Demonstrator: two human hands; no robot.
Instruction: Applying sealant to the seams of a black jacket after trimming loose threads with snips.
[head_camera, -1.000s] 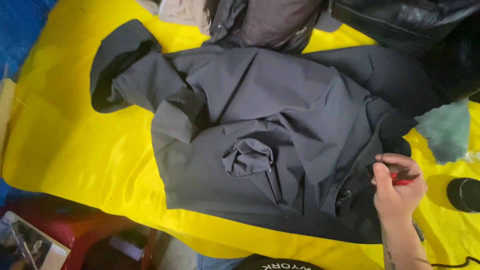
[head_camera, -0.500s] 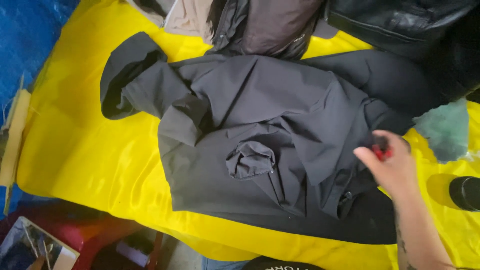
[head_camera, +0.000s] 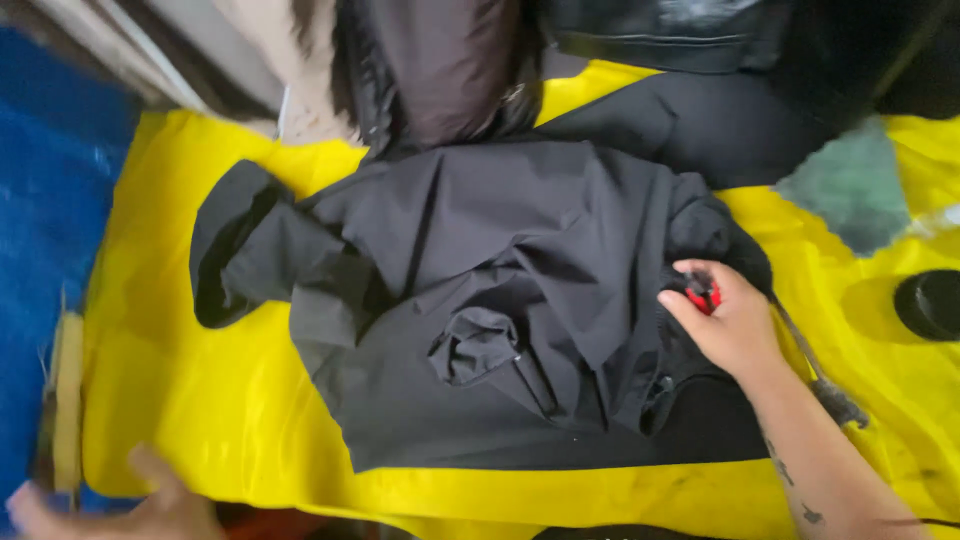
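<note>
Black jacket (head_camera: 500, 330) lying spread and rumpled on yellow-covered bench (head_camera: 170, 400), centre, hem toward near edge, one sleeve reaching toward left edge. Right hand (head_camera: 725, 320) resting on jacket's right side, fingers curled closed around small red tool (head_camera: 703, 296). Left hand (head_camera: 150, 505) blurred at near-left corner, seemingly open, nothing seen held. Step judged: fabric being worked on with tool at right side. Next move judged: cloth needing to be steadied flat by free hand. Teal cloth (head_camera: 850, 185) at far right.
</note>
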